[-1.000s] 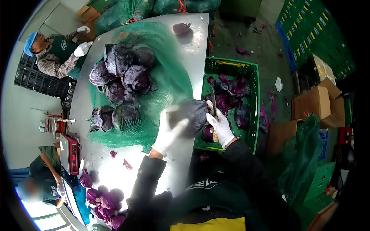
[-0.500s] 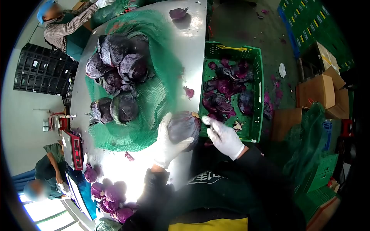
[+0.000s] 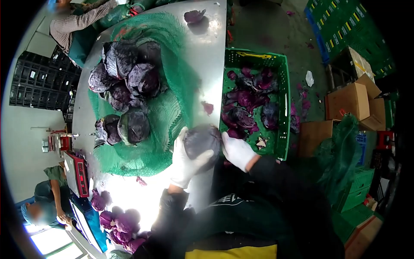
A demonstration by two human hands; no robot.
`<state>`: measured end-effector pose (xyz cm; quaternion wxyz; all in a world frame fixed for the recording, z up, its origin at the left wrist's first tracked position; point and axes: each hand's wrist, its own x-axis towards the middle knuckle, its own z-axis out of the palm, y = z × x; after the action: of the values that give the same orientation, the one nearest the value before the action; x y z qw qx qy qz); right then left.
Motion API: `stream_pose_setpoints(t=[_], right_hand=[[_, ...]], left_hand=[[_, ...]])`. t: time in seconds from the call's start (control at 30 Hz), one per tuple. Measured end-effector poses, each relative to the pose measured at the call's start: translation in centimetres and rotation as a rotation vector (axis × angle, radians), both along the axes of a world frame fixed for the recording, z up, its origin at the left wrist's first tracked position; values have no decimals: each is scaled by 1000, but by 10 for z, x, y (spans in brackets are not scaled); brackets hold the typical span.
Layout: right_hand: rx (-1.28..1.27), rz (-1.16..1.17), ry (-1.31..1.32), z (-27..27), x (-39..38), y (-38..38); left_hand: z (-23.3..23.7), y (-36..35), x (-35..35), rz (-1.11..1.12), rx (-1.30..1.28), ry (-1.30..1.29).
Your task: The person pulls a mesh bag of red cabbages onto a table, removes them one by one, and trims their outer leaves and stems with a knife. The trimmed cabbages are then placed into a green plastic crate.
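A round purple cabbage (image 3: 201, 144) is held over the table's right edge. My left hand (image 3: 185, 162), in a white glove, wraps round its left and lower side. My right hand (image 3: 238, 151), gloved too, has its fingers pressed together at the cabbage's right edge; its fingertips are partly hidden there. Left of my hands, several dark cabbages (image 3: 143, 80) lie on a green mesh net (image 3: 172, 99). To the right, a green crate (image 3: 282, 108) holds loose purple leaves (image 3: 246, 98).
Trimmed cabbages (image 3: 125, 222) lie at the table's lower left, near a red scale (image 3: 76, 172). One co-worker (image 3: 82, 26) stands at the upper left, another (image 3: 47, 200) at the lower left. Cardboard boxes (image 3: 349, 101) stand at the right.
My right hand has moved left, from beside the cabbage to its right edge, and its fingers have closed in. A pale piece visible on the cabbage's upper right earlier is now out of sight.
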<state>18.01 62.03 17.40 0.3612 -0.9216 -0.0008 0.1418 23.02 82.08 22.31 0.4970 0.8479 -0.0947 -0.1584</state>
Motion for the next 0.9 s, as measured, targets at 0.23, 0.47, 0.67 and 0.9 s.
stream_pose_setpoints(t=[0.23,0.47,0.67,0.9], right_hand=[[399,-151,209,-19,-7,19],[454,-149,-561,25,32,-16],[315,-137,-510,38,34,-29],[440,-677,-232,9,33,-81]], left_hand=[[-8,30,-29,-29,-215,11],[-1,3,12,5,-612,335],[9,-46,31,-243,-9,-475],[-15,-38,44,-123,-101,-305]])
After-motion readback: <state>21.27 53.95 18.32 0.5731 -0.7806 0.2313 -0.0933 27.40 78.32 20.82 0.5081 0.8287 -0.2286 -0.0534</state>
